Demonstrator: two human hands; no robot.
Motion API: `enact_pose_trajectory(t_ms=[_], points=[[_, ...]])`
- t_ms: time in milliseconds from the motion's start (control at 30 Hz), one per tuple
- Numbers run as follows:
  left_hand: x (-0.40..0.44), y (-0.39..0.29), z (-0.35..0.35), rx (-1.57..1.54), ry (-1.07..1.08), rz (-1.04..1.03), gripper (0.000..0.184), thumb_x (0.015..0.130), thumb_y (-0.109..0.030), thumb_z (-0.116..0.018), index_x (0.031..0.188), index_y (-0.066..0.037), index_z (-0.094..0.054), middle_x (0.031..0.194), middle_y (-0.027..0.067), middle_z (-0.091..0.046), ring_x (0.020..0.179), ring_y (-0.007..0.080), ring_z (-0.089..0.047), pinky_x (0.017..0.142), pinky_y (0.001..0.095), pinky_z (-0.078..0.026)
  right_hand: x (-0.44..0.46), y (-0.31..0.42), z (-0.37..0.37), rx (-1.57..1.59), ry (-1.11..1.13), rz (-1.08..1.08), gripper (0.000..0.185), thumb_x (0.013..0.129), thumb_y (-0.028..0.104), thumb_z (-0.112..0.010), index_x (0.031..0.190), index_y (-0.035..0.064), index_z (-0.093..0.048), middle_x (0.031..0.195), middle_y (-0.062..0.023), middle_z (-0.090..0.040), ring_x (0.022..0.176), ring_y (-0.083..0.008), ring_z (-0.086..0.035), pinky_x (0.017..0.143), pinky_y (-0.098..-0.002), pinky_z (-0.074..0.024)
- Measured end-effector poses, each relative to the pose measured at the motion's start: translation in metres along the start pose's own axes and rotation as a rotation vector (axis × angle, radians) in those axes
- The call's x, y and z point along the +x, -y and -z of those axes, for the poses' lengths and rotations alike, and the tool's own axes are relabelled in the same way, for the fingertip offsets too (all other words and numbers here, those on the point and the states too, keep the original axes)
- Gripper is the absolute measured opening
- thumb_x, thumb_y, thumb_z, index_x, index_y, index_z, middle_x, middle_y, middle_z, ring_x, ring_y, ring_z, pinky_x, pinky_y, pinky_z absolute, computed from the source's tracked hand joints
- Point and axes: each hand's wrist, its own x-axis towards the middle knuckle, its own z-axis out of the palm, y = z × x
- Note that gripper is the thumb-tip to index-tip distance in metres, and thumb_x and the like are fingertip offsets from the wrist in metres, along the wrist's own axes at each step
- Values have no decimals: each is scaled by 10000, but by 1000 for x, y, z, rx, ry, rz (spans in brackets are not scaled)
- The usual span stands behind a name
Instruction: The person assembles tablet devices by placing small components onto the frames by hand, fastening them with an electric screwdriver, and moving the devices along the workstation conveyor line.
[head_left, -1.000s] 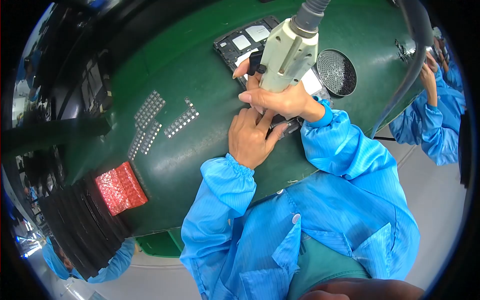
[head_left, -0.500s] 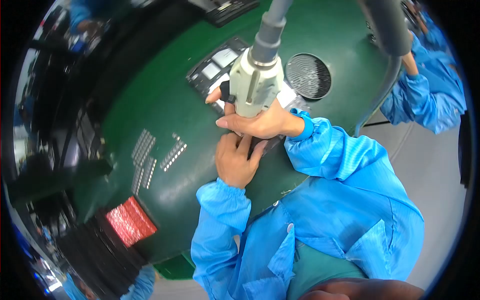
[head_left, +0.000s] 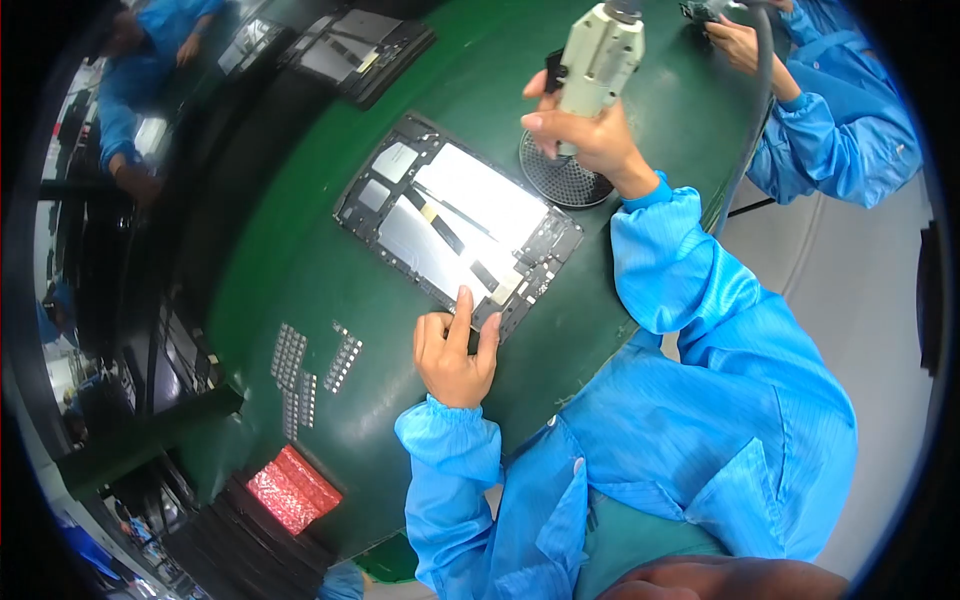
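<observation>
A tablet with its back off [head_left: 482,192] lies tilted on the green table, showing silver battery cells and dark circuit parts. My left hand [head_left: 455,360] rests at its near corner; the index finger is stretched onto the edge, the thumb is apart, and nothing is held. Off to the right, my right hand [head_left: 590,140] is wrapped around a whitish electric screwdriver [head_left: 605,62]. Its lower end is over a round dish of small dark screws [head_left: 562,182], and my hand partly covers the dish. The tool's tip is hidden.
Strips of small parts [head_left: 292,365] and a shorter strip [head_left: 344,358] lie left on the table [head_left: 390,440]. Red bubble wrap [head_left: 293,490] is at lower left. Another opened device [head_left: 360,50] lies at the back. Co-workers in blue [head_left: 835,130] sit right and far left.
My right hand and the electric screwdriver moved from above the tablet to the screw dish, up and right. The tablet is now largely uncovered. My left hand stays at its near corner, index finger extended.
</observation>
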Motion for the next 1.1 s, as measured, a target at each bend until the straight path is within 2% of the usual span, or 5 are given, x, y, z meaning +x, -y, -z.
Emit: enact_pose_trajectory(t_ms=[167,367,600,900,1100], points=[[-2,3,-3,-4,-21,-9,473,693,-146,-769,1133,-32,-638,662,60,-433,625,226,-452,552,347,-383,2,1,-9,-43,63,-23,310,737,-21,-693,1006,-33,-539,611,-41,-563,483,-104,-538,426,-235,-417],[2,-2,1,4,16,2,402,753,-121,-728,1117,19,-630,669,89,-482,629,231,-472,570,338,-404,2,-3,-12,-73,95,-16,300,737,-5,-697,989,-35,-537,577,-42,-553,472,-103,-531,427,-241,-417],[1,-1,0,-3,22,11,404,752,-119,-729,1118,18,-630,676,93,-497,629,229,-475,576,332,-407,1,-6,-15,-28,74,-20,307,735,-3,-694,996,-35,-536,553,-40,-542,461,-104,-523,427,-243,-408],[1,-2,1,9,30,19,396,757,-125,-727,1118,10,-633,674,92,-494,630,225,-476,573,331,-405,-1,-8,-14,-55,89,-47,320,735,45,-714,1013,-13,-567,659,-48,-596,470,-87,-532,453,-234,-436],[1,-2,1,-13,24,3,429,723,-140,-755,1103,18,-636,668,83,-509,617,210,-480,567,324,-408,-1,-6,-16,-54,91,-31,334,737,50,-715,1031,-11,-568,640,-41,-586,475,-85,-532,451,-232,-431]])
